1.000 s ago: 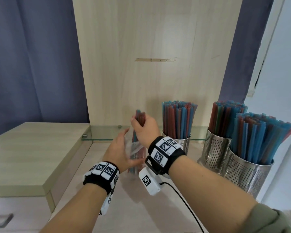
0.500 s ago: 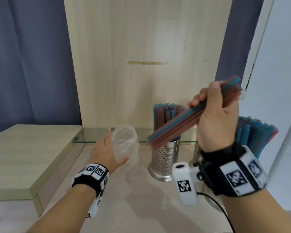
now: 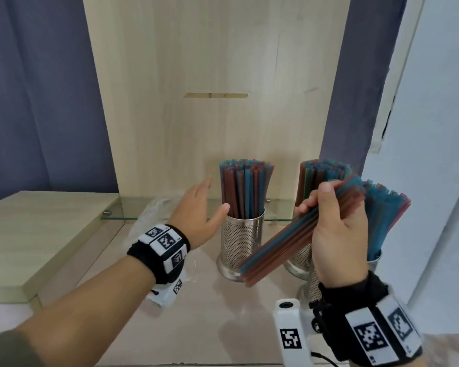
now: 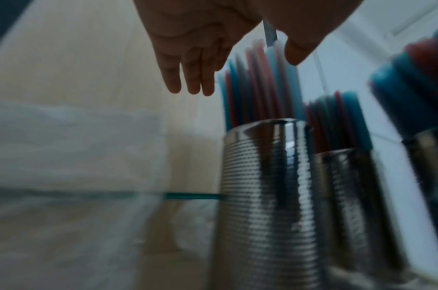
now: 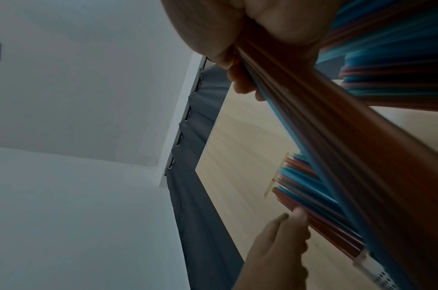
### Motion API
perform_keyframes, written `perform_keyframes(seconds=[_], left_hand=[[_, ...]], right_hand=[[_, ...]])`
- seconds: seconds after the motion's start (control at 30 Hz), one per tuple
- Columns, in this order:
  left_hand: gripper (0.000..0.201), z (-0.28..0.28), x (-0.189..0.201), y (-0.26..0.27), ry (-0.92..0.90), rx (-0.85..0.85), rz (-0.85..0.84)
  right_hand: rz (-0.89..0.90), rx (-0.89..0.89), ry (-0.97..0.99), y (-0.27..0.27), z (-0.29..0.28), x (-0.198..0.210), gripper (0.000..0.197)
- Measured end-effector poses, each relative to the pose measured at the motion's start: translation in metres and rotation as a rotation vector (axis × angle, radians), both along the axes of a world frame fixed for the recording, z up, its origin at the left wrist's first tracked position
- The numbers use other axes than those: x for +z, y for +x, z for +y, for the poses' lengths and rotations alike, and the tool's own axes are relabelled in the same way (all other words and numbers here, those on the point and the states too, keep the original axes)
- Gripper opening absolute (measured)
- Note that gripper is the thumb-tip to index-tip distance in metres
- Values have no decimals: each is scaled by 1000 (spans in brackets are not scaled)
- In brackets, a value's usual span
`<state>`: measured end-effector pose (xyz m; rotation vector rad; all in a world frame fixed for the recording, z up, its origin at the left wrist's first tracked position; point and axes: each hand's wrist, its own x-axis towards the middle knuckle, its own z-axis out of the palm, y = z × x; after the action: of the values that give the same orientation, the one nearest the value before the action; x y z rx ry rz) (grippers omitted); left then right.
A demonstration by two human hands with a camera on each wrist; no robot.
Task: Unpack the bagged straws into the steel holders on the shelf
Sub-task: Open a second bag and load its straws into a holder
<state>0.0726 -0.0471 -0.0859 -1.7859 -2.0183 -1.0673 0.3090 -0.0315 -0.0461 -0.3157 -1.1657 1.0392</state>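
Note:
My right hand (image 3: pixel 329 215) grips a loose bundle of red and blue straws (image 3: pixel 276 250), tilted with its low end to the left, in front of the two right holders. The right wrist view shows the same bundle (image 5: pixel 337 137) running out of my fist (image 5: pixel 275 29). My left hand (image 3: pixel 207 202) is open with straight fingers, just left of the straw-filled left steel holder (image 3: pixel 243 242), thumb near its rim. From the left wrist, my fingers (image 4: pixel 190 78) hang above that holder (image 4: pixel 267 176). The empty clear bag (image 3: pixel 151 215) lies on the shelf behind my left wrist.
A middle holder (image 3: pixel 300 258) and a right holder (image 3: pixel 376 258), both full of straws, stand partly hidden behind my right hand. A glass ledge (image 3: pixel 122 207) runs along the wooden back panel. A raised wooden block (image 3: pixel 37 234) borders the shelf on the left; a white wall stands to the right.
My left hand let go of the bag and moved right to the left holder. My right hand brought the straw bundle lower, in front of the right holders.

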Motion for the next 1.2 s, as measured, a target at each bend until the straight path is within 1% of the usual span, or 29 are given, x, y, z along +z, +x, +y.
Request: perform_keyframes(seconds=[0.07,0.1,0.17,0.23,0.3,0.37,0.5,0.63,0.73,0.87,0.9,1.0,1.07,1.13,1.2], left_hand=[[77,16,5,23,43,-82,-138],[83,24,6,32,71,-93,-219],[103,38,3,44,101,-72,-363],[119,49,0,50,112,-45,-432],[126,54,0,54,116,-29,-454],[121,57,2,53,112,4,-459],[93,55,9,34,47,28,-451],[84,43,13,17,16,-21,-398],[84,32,9,15,24,-60,-349],[95,20,3,15,86,-159,-282],[93,18,0,15,102,-183,-276],[77,15,-7,17,178,-229,-307],[74,14,-10,18,235,-239,-319],[81,12,-10,18,241,-251,-316],[91,12,-9,17,196,-271,-342]], right_hand=[[-21,-34,39,3,1,-3,13],[-28,-49,54,6,1,-4,13],[-36,-75,74,10,0,-5,12],[-45,-92,80,12,0,-6,13],[-60,-98,90,15,0,-7,13],[-81,-106,108,17,2,-7,12],[-104,-103,135,21,5,-8,13],[-69,-75,123,20,4,-4,14],[-23,-55,138,17,3,4,17],[32,-20,156,8,2,22,12],[36,-16,165,5,2,26,11],[45,-3,187,-3,3,34,10],[48,-10,189,-6,4,36,9],[44,-19,187,-7,3,36,9],[43,-22,189,-8,2,35,9]])
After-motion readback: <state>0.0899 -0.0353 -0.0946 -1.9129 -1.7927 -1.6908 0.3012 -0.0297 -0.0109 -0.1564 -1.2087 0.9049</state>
